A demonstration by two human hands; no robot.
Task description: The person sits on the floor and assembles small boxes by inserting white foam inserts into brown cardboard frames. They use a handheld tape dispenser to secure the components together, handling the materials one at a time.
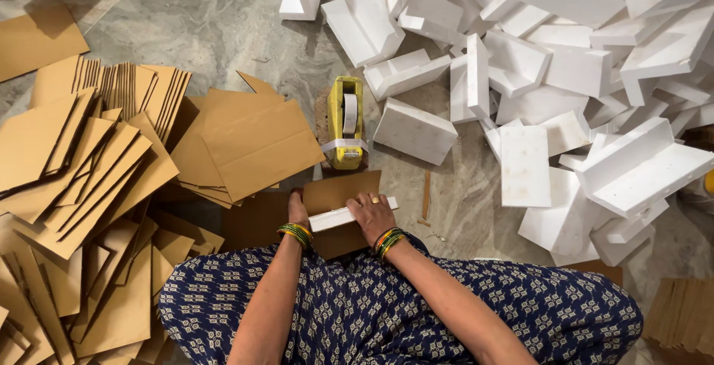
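Along the left edge of the stone floor (223,30) lies a spread of brown cardboard sheets (82,179), some flat, some standing on edge in a row near the upper left. Just right of them a larger folded cardboard sheet (260,149) rests on top of others, its corner pointing toward the middle of the floor.

The person sits at the bottom edge in a dark blue patterned dress (372,313), both arms stretched forward. The left hand (297,209) rests against the left side of a brown cardboard piece (338,190) in front of the knees; its fingers are mostly hidden behind the wrist, so their spread cannot be told. Green and gold bangles (295,233) circle that wrist. The right hand (370,215) lies palm down with fingers curled over a long white foam strip (335,218), pressing it onto the cardboard piece. The strip runs slantwise between the two hands.

Just beyond the cardboard piece stands a yellow tape dispenser (346,123), a band of tape stretched across its near end. To the right, up to the right edge and the top right corner, a heap of white foam blocks (565,75) covers the floor
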